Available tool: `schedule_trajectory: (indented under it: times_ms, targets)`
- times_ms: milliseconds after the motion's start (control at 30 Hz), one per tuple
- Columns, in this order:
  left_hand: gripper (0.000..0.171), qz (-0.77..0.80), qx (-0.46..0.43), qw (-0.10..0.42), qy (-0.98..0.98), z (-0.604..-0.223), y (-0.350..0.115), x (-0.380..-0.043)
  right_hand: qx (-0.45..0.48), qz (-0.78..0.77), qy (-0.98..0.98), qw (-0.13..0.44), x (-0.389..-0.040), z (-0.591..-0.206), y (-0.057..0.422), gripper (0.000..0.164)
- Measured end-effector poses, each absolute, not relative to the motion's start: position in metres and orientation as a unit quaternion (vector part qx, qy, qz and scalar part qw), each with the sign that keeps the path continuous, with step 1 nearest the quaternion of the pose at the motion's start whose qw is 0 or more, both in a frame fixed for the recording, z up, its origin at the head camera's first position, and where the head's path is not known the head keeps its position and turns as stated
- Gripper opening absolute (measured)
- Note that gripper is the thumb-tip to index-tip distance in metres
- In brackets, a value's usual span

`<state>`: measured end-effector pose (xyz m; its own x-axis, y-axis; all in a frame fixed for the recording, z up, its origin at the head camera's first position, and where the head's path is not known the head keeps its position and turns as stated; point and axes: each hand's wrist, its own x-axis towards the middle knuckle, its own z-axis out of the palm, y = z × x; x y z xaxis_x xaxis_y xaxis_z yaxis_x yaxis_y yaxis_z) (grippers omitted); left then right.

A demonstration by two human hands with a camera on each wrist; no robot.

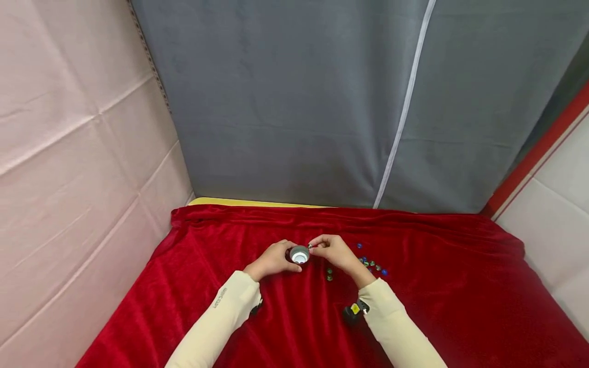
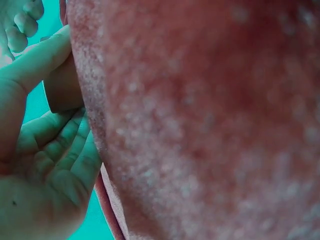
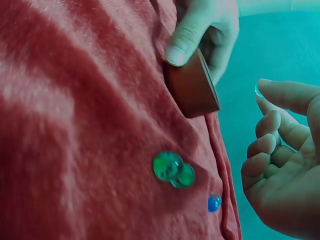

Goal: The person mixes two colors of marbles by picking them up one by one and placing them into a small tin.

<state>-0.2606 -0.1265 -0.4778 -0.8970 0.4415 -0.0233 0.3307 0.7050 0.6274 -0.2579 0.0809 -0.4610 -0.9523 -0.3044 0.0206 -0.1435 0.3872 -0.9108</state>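
Observation:
My left hand (image 1: pixel 277 257) holds a small round cup (image 3: pixel 192 92), brown outside with a pale, bright inside, gripping its side between thumb and fingers. The cup rests on the red cloth with its mouth up. Just to the right of its rim, my right hand (image 1: pixel 335 251) pinches a small glass marble (image 1: pixel 310 246) between thumb and index fingertip. From the right wrist, only a clear sliver of that marble shows at the fingertips, and the other fingers are curled. A pair of green marbles (image 3: pixel 167 166) lies on the cloth near the cup.
Red velvet cloth (image 1: pixel 442 296) covers the table in loose folds. Several blue and green marbles (image 1: pixel 378 267) lie scattered right of my right hand, with one blue marble (image 1: pixel 359 245) farther back. A grey curtain (image 1: pixel 285 102) hangs behind the table's yellow edge (image 1: pixel 248 202).

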Motion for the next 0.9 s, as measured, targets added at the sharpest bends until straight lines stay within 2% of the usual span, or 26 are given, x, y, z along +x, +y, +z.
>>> schedule_trajectory:
  times_ms: [400,900]
  targets:
    - [0.057,0.332,0.203,0.098,0.916,-0.478,-0.127,-0.26,-0.131,-0.521,0.84,0.074,-0.257,-0.469,0.064,0.015]
    - [0.056,0.333,0.216,0.089,0.914,-0.476,-0.13,-0.263,-0.13,-0.512,0.846,0.072,-0.259,-0.468,0.067,0.019]
